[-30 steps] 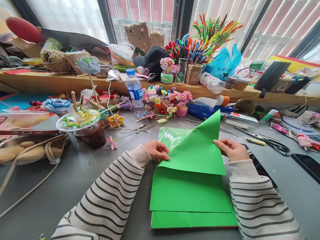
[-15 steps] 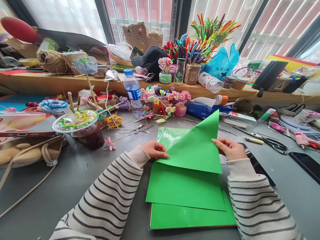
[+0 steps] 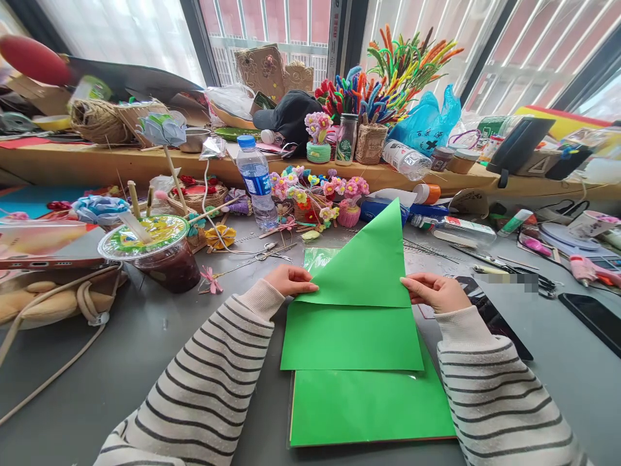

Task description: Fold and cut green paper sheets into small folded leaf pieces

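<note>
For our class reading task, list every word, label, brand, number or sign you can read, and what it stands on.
"百": blue bag; its other characters are creased and uncertain.
"+": a dark cross sign, same bag.
"A"-like triangle: brown box.
Too small or blurred to read surely: print on the water bottle, glass bottle, lying bottle and window frame.
Green paper: no text visible.

Gray tabletop, flecked with small scraps. Lower center of frame, a packet of green paper lies flat; at left, a lidded cup of dark drink, small pink flower just beside it; above center, an upright water bottle. Right edge: black phone, flat, pink glue gun near it.
</note>
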`<action>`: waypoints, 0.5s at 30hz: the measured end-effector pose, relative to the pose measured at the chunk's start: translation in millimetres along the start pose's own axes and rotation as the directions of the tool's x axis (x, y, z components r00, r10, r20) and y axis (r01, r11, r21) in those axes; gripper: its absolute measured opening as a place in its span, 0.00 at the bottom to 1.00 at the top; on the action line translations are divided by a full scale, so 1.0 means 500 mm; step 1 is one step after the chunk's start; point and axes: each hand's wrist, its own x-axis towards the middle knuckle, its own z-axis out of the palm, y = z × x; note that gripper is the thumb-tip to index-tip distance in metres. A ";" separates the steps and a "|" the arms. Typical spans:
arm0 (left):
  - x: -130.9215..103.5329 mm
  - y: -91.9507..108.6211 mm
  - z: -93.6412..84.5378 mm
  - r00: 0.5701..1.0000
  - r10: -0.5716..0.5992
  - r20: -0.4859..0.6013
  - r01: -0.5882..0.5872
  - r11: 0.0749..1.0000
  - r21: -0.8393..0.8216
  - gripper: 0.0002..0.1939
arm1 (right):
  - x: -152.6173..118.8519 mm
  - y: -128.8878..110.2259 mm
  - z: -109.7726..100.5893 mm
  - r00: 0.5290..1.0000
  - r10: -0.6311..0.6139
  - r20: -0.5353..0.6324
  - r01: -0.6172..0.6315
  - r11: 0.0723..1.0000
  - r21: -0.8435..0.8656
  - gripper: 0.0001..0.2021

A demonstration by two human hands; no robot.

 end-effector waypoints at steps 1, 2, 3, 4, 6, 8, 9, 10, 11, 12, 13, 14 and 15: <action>0.000 0.000 0.000 1.000 0.003 -0.002 -0.003 1.000 0.001 0.16 | 0.000 0.001 0.000 1.000 -0.009 0.001 0.009 1.000 -0.008 0.10; 0.000 0.000 0.000 1.000 0.003 -0.002 -0.003 1.000 0.003 0.16 | 0.000 0.002 0.001 1.000 -0.016 0.002 0.016 1.000 -0.016 0.10; 0.000 0.000 0.000 1.000 0.001 0.001 -0.001 1.000 0.003 0.15 | 0.000 0.002 0.001 1.000 -0.024 0.000 0.024 0.999 -0.023 0.11; -0.001 0.001 0.000 1.000 -0.003 0.007 0.003 1.000 0.000 0.16 | 0.000 0.003 0.002 0.999 -0.034 -0.005 0.034 0.999 -0.029 0.11; -0.002 0.001 0.000 1.000 -0.007 0.019 0.007 1.000 -0.013 0.15 | 0.000 0.003 0.004 0.998 -0.057 -0.018 0.056 0.998 -0.040 0.12; -0.004 0.001 -0.001 0.999 -0.013 0.034 0.014 0.999 -0.037 0.15 | -0.001 0.002 0.005 0.997 -0.077 -0.029 0.076 0.996 -0.048 0.12; -0.004 0.001 -0.001 0.998 -0.022 0.057 0.025 0.998 -0.054 0.15 | -0.001 0.001 0.006 0.996 -0.082 -0.024 0.081 0.995 -0.055 0.13; -0.005 0.000 0.000 0.995 -0.032 0.093 0.039 0.997 -0.072 0.15 | -0.002 0.000 0.007 0.997 -0.082 -0.011 0.082 0.995 -0.063 0.13; -0.005 -0.001 0.000 0.990 -0.040 0.138 0.053 0.995 -0.089 0.15 | -0.003 -0.001 0.008 0.997 -0.081 0.001 0.081 0.994 -0.068 0.13; -0.004 -0.002 0.002 0.982 -0.043 0.185 0.064 0.992 -0.105 0.15 | -0.004 -0.002 0.009 0.997 -0.079 0.008 0.079 0.995 -0.068 0.13; -0.004 -0.003 0.003 0.974 -0.042 0.223 0.069 0.991 -0.116 0.16 | -0.004 -0.002 0.010 0.997 -0.078 0.013 0.078 0.995 -0.062 0.12; -0.003 -0.003 0.005 0.970 -0.037 0.241 0.069 0.990 -0.123 0.16 | -0.005 -0.002 0.011 0.997 -0.078 0.012 0.078 0.996 -0.050 0.12; -0.003 -0.003 0.008 0.970 -0.033 0.241 0.065 0.990 -0.127 0.15 | -0.005 -0.001 0.012 0.997 -0.078 0.007 0.078 0.996 -0.033 0.13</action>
